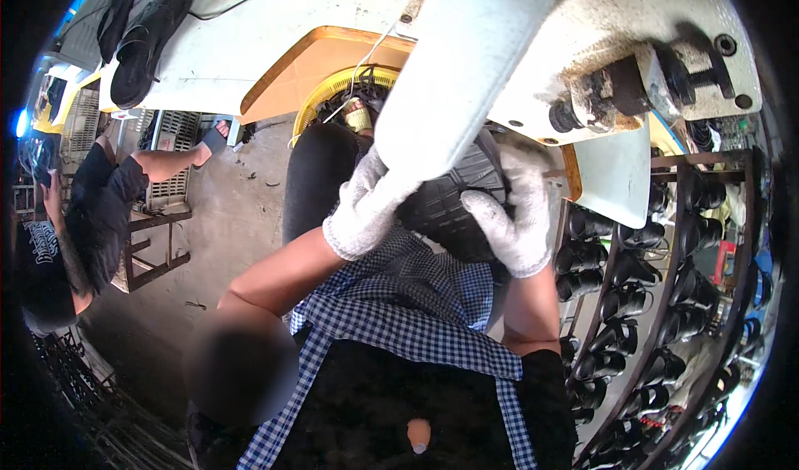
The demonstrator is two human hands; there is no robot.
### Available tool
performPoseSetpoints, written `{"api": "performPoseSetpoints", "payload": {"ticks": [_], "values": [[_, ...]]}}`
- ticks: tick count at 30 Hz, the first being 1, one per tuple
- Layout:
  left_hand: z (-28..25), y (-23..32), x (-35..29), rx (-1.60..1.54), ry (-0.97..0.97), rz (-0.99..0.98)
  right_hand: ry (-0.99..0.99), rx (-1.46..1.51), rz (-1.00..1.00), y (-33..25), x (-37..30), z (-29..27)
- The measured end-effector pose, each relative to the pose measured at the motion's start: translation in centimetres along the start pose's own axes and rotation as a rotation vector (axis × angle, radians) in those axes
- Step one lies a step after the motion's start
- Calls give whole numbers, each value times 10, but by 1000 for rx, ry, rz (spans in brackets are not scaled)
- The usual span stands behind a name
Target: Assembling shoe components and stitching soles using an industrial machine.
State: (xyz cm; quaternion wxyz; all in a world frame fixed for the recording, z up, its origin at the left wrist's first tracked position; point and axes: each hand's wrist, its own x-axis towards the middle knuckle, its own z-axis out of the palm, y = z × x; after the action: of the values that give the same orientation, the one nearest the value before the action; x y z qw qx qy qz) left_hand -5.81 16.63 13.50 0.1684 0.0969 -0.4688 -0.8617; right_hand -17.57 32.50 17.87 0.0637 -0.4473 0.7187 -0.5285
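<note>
A white desk point(204, 66) with a wood-toned edge spans the top of a cluttered workshop, one in view, while one rack point(583, 387) at right carries dark footwear point(620, 299), well over a dozen pieces, too overlapped for an exact count. One pale machine arm point(466, 62) slopes down at centre. At left, one co-worker point(104, 212) in dark clothes sits well apart from the wearer, who has on one blue-and-white checked apron point(408, 328). One yellow basket point(312, 99) stands beyond the wearer's knee. A black shoe point(462, 195), the only one in hand, lies above the lap with its treaded sole showing, partly hidden by the arm's rounded end; whether the two touch cannot be told. Two white-gloved hands hold it: the left hand point(370, 203) grips the near left side, some fingers out of sight, and the right hand point(520, 212) clasps the other side, thumb across the tread. Handling appears under way; no finished result shows on the sole, and how much remains cannot be judged.
</note>
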Motion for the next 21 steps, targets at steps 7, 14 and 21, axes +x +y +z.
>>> {"api": "performPoseSetpoints", "payload": {"ticks": [7, 14, 21], "values": [[-13, 31, 23, 390, -291, 35, -449, -288, 177, -25, 55, -43], [-24, 36, 23, 627, -110, 149, -455, -338, -111, -30, 77, -27], [19, 45, 10, 433, 218, 266, 463, -346, -159, 10, 13, -24]]}}
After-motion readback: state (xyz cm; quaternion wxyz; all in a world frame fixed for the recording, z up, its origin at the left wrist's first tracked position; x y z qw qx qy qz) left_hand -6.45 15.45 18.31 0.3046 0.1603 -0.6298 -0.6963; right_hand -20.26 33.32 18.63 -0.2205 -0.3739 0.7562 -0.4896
